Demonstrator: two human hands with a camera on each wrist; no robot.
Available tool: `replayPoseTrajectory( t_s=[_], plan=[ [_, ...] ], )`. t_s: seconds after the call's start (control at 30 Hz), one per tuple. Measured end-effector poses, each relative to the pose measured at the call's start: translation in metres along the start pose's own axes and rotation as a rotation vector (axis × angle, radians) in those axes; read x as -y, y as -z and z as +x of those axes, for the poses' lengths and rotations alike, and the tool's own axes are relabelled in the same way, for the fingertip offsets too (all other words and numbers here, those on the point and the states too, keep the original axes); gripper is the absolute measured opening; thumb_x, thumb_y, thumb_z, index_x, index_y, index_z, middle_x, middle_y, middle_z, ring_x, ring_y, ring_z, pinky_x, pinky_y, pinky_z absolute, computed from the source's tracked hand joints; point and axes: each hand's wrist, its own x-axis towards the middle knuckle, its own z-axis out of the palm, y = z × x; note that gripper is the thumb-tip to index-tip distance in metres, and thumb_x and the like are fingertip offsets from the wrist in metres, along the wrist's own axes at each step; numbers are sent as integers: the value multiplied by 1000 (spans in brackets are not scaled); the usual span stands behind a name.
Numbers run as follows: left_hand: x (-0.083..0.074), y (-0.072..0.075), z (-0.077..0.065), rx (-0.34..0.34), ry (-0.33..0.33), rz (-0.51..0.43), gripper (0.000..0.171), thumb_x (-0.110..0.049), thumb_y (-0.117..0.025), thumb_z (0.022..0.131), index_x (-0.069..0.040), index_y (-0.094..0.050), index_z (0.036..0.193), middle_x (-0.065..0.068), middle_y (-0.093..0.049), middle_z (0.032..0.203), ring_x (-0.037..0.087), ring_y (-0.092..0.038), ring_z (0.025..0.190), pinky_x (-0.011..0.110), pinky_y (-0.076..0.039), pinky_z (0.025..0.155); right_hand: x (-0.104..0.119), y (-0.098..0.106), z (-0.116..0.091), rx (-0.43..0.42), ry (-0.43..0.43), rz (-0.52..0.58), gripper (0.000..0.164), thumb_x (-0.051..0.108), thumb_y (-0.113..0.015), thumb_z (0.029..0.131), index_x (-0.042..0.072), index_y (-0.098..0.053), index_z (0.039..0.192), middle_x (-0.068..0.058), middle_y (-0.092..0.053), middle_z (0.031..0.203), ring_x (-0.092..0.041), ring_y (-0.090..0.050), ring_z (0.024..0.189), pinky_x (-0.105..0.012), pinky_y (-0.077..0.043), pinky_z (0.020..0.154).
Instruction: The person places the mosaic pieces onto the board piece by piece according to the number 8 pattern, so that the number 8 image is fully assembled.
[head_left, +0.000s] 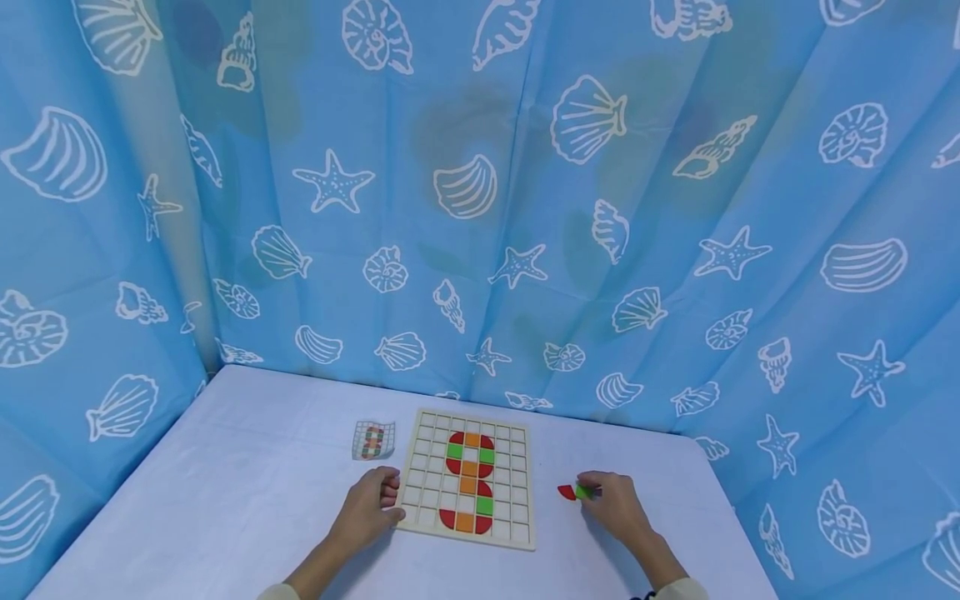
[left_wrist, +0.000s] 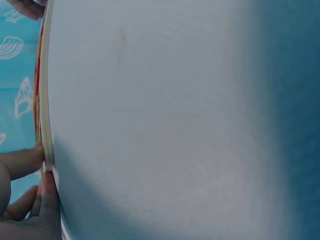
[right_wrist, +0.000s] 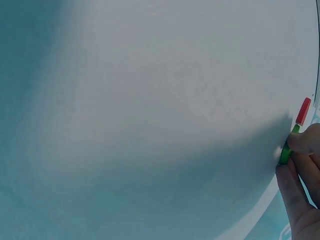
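Observation:
A square pale wooden grid board lies on the table, holding red quarter-round, orange and green square tiles set in a figure. My left hand holds the board by its near left corner, thumb on the near edge. In the left wrist view, the board appears edge-on by the fingers. Right of the board, my right hand pinches a green tile between thumb and fingers. Against that green tile lies a red quarter-round tile in the right wrist view.
A small clear sheet printed with a grid and a coloured figure lies left of the board. The white-covered table meets a blue shell-patterned curtain at its back and sides.

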Motion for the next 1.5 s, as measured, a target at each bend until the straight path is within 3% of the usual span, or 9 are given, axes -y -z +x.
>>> replayPoseTrajectory(
  t_s=[0.3,0.53,1.07,1.27,1.5],
  plan=[
    [-1,-1,0,1,-8,-2,55,11,-78,67,11,-55,117,7,-55,98,18,-58,89,26,-56,76,14,-2,-1,-44,23,9,34,3,-79,76,4,-72,109,-4,-72,98,-24,-67,94,-40,-59,82],
    [0,-1,0,-10,-25,-6,55,12,-78,67,12,-55,117,7,-56,98,19,-58,89,26,-56,75,51,-11,2,-67,165,58,33,3,-76,76,4,-73,109,-3,-72,99,-18,-68,91,-33,-59,78],
    [0,0,1,-4,-4,26,55,10,-79,67,10,-56,117,6,-55,97,18,-57,88,27,-56,74,135,-51,2,66,303,149,32,12,-75,83,7,-72,115,-2,-70,109,-16,-66,96,-32,-58,82],
    [0,-1,1,2,-1,21,55,9,-79,68,10,-55,117,7,-55,98,18,-57,88,28,-56,75,152,-66,1,97,337,147,32,15,-77,82,9,-73,114,1,-71,107,-10,-65,92,-24,-57,81],
    [2,-1,2,5,17,18,56,9,-79,68,9,-55,118,6,-55,98,17,-57,89,27,-56,76,165,-78,-3,170,343,173,31,16,-77,82,10,-74,112,2,-71,107,-7,-65,94,-25,-56,83]
  ],
)
